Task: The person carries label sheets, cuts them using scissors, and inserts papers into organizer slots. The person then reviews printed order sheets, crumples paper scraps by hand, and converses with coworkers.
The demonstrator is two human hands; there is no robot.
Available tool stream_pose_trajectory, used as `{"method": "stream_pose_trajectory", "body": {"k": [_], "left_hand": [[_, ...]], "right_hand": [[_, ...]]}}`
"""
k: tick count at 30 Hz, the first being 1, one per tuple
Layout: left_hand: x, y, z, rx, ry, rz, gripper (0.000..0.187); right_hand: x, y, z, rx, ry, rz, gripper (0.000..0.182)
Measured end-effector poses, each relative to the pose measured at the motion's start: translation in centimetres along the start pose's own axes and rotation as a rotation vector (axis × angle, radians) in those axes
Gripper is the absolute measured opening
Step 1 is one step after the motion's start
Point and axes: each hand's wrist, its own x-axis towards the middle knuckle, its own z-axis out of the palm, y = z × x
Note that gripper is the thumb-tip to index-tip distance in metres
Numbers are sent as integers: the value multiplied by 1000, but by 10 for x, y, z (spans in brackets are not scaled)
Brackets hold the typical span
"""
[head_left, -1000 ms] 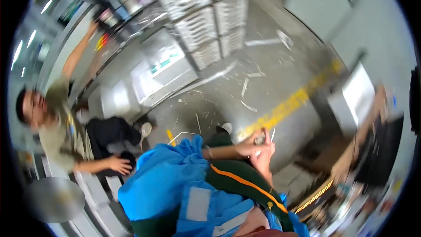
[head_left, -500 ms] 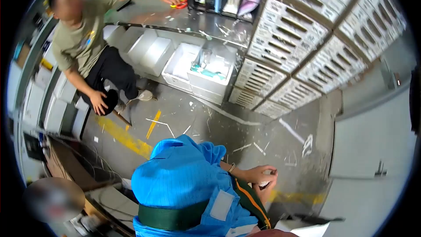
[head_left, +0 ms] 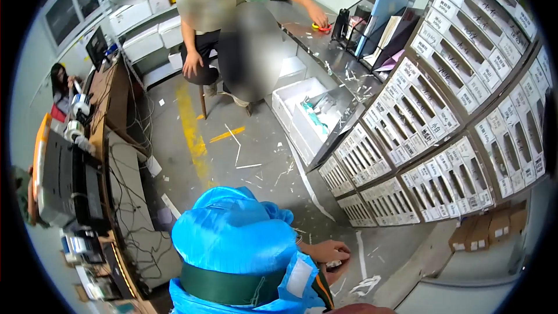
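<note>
The view has swung round, bringing the desk [head_left: 108, 90] and its cables in on the left, yet the left hand [head_left: 325, 250] and right hand [head_left: 337, 271] remain together, fingers curled around a small pale item [head_left: 333, 264], which they mostly hide. It sits between them, above the scrap-strewn floor [head_left: 270, 183]. Labelled boxes [head_left: 401, 122] crowd the right; a seated person [head_left: 212, 3] still reaches to the scissors [head_left: 321, 27].
</note>
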Motion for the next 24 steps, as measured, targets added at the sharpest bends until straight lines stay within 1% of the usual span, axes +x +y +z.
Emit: {"method": "stream_pose_trajectory", "body": {"k": [1,3,4,5,9,12,13,14,16,17,20,21,22,23,24], "left_hand": [[14,-13,8,54,31,-22,45],[6,0,24,12,82,-57,52],[2,5,26,-7,107,-78,55],[3,7,23,-70,31,-92,59],[4,-10,10,-74,55,40,59],[-2,-7,-5,-75,63,146,60],[0,-5,-4,-197,86,102,54],[0,-3,-7,-228,78,115,51],[3,2,-14,-285,63,144,44],[3,5,-18,-275,48,142,41],[-2,24,-30,-256,2,146,35],[-7,30,-33,-255,-15,152,33],[-10,36,-36,-254,-31,157,32],[-8,36,-38,-287,-22,126,31],[-7,37,-39,-320,-13,94,31]], "right_hand": [[5,6,-11,-40,-18,4,79],[15,14,-25,-91,-54,24,80],[18,17,-27,-65,-76,25,81],[23,18,-30,-22,-97,27,81],[38,34,-24,135,-187,8,84],[47,28,-14,251,-283,-5,86],[50,26,-12,256,-314,-7,87],[52,23,-15,210,-357,0,88],[51,-17,-9,119,-447,7,90],[52,-18,-4,118,-439,-18,84],[63,-23,3,56,-537,-153,85],[61,-27,4,48,-538,-152,84],[55,-47,8,39,-540,-150,82],[53,-58,11,31,-543,-149,81],[55,-58,12,198,-575,-2,80]]}}
